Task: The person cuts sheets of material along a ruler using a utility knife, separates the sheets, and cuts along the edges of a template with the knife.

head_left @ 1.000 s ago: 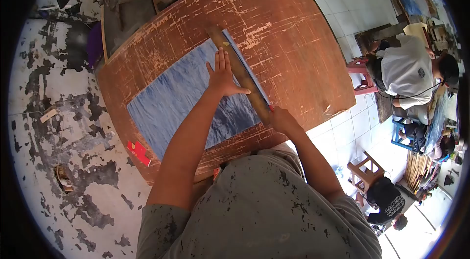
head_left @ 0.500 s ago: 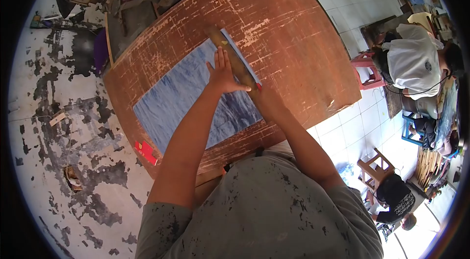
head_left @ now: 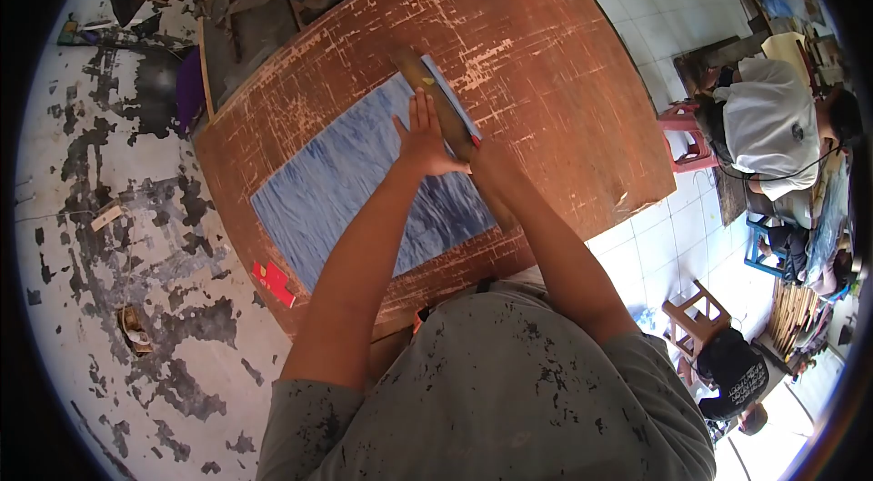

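Note:
A blue-and-white streaked sheet (head_left: 341, 181) lies flat on the brown worktable. Across its right part runs a long brown wooden straightedge (head_left: 443, 108), and a narrow strip of the sheet (head_left: 452, 95) shows beyond it. My left hand (head_left: 422, 145) rests flat with fingers spread, fingertips at the straightedge's near side and thumb reaching onto it. My right hand (head_left: 494, 165) is closed at the straightedge's far side, by the end of the narrow strip. A small red tool (head_left: 476, 142) pokes out of its fingers; the rest of it is hidden.
A red packet (head_left: 274, 283) lies at the left edge of the scratched brown table (head_left: 555, 54). Cluttered wooden trays (head_left: 264, 17) adjoin its back left. To the right, two people sit working near a pink stool (head_left: 687, 137) and a wooden stool (head_left: 698, 317).
My right hand has slid away from my body along the straightedge with the red tool. The left hand stays spread in place. The whole view has shifted slightly.

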Demonstrator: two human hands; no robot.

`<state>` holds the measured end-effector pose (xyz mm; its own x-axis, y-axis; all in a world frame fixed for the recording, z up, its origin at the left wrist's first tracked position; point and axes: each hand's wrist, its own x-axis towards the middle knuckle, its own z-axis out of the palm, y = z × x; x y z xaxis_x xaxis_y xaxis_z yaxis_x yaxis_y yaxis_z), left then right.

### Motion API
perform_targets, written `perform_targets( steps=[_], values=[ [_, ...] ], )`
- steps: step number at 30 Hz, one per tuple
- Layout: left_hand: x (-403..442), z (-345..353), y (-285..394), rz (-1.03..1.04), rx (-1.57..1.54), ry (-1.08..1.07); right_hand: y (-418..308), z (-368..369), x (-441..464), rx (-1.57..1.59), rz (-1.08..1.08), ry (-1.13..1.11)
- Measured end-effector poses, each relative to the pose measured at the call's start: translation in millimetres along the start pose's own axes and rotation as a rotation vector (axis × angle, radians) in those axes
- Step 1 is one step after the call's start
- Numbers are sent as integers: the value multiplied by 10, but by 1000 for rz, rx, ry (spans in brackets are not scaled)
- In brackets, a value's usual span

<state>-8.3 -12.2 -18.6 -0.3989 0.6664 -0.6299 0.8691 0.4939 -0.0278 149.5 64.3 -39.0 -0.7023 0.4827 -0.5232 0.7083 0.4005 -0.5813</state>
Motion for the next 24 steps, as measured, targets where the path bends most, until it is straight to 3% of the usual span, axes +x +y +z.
perform_targets(
  steps=[2,4,8,10,11,13,15,17,20,24],
  values=[
    [-6,3,-6,4,2,8,-41,-17,173,-44,-31,-12],
    [-15,-10,-3,11,-3,11,-125,-41,339,-264,36,-167],
    [-17,-39,17,20,-2,24,21,1,292,-298,78,-191],
    [-16,-24,-1,12,2,7,35,-157,-151,-209,-146,-215],
    [-26,-22,-2,15,2,0,40,-170,-337,-206,-141,-220],
    [-27,-40,19,0,28,-10,93,-176,-712,-118,148,-238],
    [-17,-35,21,1,22,-6,217,-247,-1072,-109,137,-281],
    [0,-30,14,0,21,1,789,174,-1259,-102,203,-233],
    [-14,-11,8,-4,16,22,704,160,-1494,-45,368,-144],
    [-57,-10,14,-7,-16,83,982,331,-1511,-179,176,-198]
  ],
)
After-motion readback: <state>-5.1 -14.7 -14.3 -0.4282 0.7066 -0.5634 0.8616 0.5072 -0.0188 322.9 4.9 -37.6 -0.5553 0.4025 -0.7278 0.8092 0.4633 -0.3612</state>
